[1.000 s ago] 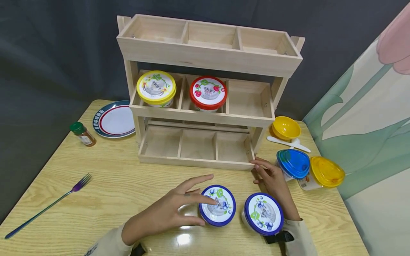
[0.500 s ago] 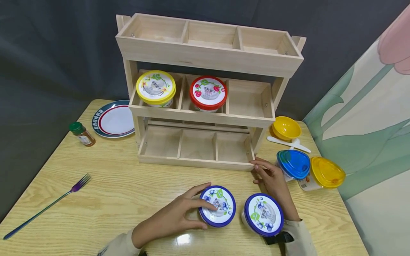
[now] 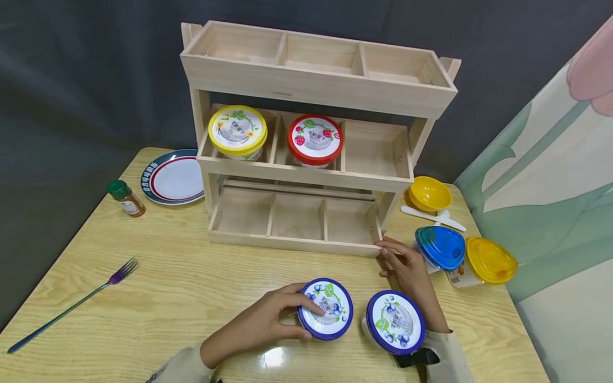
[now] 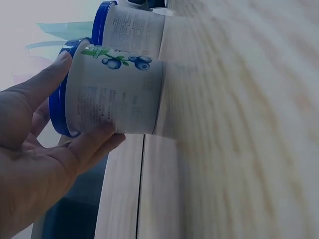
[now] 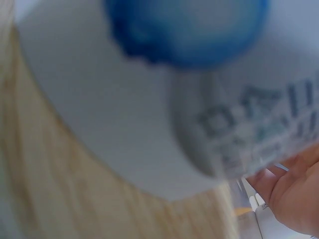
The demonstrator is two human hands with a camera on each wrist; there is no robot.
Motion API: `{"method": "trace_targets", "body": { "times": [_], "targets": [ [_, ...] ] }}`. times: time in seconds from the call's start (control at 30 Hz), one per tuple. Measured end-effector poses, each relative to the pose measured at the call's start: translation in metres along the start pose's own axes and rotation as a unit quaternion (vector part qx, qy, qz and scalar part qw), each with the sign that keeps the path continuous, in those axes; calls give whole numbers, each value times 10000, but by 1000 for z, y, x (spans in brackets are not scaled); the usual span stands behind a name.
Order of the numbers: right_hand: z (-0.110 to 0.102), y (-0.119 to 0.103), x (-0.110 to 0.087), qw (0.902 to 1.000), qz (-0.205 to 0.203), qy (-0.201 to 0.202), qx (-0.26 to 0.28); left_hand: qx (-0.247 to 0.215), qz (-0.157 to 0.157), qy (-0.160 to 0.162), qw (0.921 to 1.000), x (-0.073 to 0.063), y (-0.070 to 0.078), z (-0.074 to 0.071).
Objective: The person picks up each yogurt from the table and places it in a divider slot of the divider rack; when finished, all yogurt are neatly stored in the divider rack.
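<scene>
My left hand [image 3: 268, 319] holds a white tub with a dark blue lid printed with blueberries [image 3: 330, 314]. In the left wrist view, the thumb reaches the lid's rim and other fingers lie against the tub [image 4: 119, 94]'s side. The tub stands upright on the table. A second blueberry tub [image 3: 396, 323] stands to its right, in front of my right forearm. My right hand [image 3: 407, 263] touches the right front corner of the wooden rack [image 3: 292, 242] with its fingertips. In the right wrist view, the near tub [image 5: 99, 114] covers much of the frame and is blurred.
A yellow-lidded tub [image 3: 238, 130] and a red-lidded tub [image 3: 315, 139] sit in the rack's middle tier. At right are a yellow bowl [image 3: 430, 193], white utensils [image 3: 426, 215], a blue-lidded container [image 3: 440, 247] and a yellow-lidded one [image 3: 490, 260]. At left: plate [image 3: 177, 178], spice jar [image 3: 126, 198], fork [image 3: 72, 307].
My left hand has closed from spread fingers onto the left blueberry tub. The tub and my right hand stay in about the same place.
</scene>
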State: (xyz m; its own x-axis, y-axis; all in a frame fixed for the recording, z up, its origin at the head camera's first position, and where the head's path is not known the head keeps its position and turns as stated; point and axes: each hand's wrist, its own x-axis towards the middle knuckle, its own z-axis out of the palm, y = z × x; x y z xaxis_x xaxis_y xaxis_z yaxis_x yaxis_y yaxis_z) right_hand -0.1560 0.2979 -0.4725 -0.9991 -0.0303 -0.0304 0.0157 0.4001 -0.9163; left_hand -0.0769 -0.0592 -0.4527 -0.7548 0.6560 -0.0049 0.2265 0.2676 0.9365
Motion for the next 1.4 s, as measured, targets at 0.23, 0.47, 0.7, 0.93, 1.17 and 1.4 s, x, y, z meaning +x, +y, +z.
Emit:
{"method": "trace_targets", "body": {
  "times": [0.23,0.47,0.7,0.93,1.17,1.4],
  "targets": [
    [1,-1,-2,9999,-55,-22,162,430,799,-272,9955,-18,7,-17],
    [-2,0,-1,9994,-287,-15,183,1028,1221,79,9871,-49,32,-45],
    [-5,2,0,9999,-100,-47,58,1713,1474,852,9704,-59,51,-68],
    [-4,4,0,9999,-52,-63,61,1999,1448,1495,9575,-50,48,-95],
    [-1,2,0,9999,-36,-68,95,2001,1038,1859,9564,-37,32,-122],
    [-1,2,0,9999,-68,-63,59,2152,730,2042,9522,-26,20,-139]
  ]
}}
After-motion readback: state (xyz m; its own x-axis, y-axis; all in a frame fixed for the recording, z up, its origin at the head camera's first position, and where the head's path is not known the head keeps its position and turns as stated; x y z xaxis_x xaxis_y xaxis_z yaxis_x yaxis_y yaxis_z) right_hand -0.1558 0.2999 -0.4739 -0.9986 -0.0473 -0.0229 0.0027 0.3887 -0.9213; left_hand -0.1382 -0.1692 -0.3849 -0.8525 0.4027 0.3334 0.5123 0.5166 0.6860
